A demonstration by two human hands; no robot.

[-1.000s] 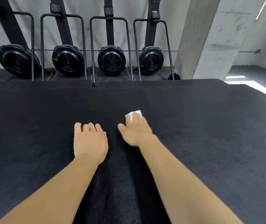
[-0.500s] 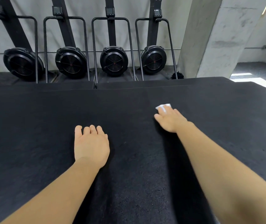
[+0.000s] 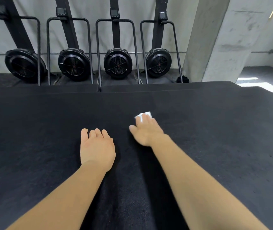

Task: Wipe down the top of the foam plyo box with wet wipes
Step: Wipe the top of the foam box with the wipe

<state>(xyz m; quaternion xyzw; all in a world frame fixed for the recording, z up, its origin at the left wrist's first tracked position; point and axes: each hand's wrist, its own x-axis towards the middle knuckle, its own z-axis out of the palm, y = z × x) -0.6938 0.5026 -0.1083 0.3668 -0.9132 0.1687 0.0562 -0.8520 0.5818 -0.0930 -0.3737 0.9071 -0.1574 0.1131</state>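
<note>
The black foam plyo box top point(image 3: 215, 146) fills the lower two thirds of the view. My right hand point(image 3: 147, 131) lies flat on it near the middle, its straight fingers pressing a small folded white wet wipe point(image 3: 145, 115) onto the surface; only the wipe's far edge shows past the fingertips. My left hand point(image 3: 96, 148) rests palm down on the box just left of it, fingers loosely bent, holding nothing.
Beyond the box's far edge lie lower black boxes point(image 3: 149, 87). Several black fan machines point(image 3: 118, 63) with upright frames stand against the white wall. A concrete pillar point(image 3: 220, 39) rises at the right, with lit floor point(image 3: 271, 88) behind it.
My right hand swept the wipe out to the right, then back left toward the middle of the box. My left hand stayed in place.
</note>
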